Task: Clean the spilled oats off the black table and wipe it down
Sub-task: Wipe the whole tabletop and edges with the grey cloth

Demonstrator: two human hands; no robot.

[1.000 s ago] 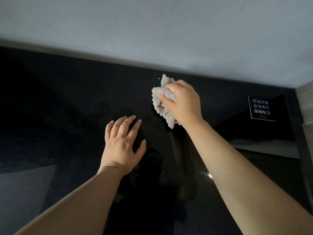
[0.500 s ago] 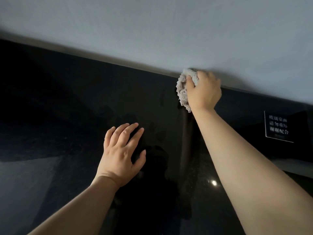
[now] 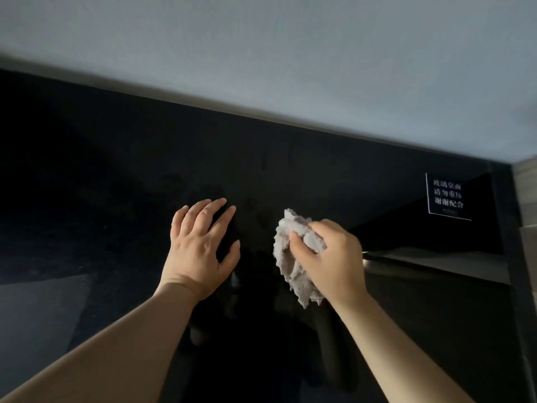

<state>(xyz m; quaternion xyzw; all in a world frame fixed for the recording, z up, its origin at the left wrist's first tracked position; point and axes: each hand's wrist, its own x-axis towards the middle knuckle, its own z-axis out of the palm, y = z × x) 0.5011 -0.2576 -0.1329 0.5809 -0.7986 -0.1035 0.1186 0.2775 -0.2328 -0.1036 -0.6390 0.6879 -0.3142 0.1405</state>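
On black table (image 3: 87, 175), right hand (image 3: 331, 257) clutching cloth (image 3: 287, 257), pulled back beside left hand (image 3: 197, 248), still spread flat

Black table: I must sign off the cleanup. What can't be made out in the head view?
- Leftover oats: head view, glossy black table is dark and reflective; small bits would not show.
- Surface under crumpled grey cloth, right hand and flat left hand: head view, covered.
- Table's near edge: head view, cut off by the frame's bottom.

The glossy black table (image 3: 116, 170) bears a crumpled grey cloth (image 3: 286, 254) under the right grip (image 3: 334, 258), with a white-lettered label (image 3: 448, 196) to its far right
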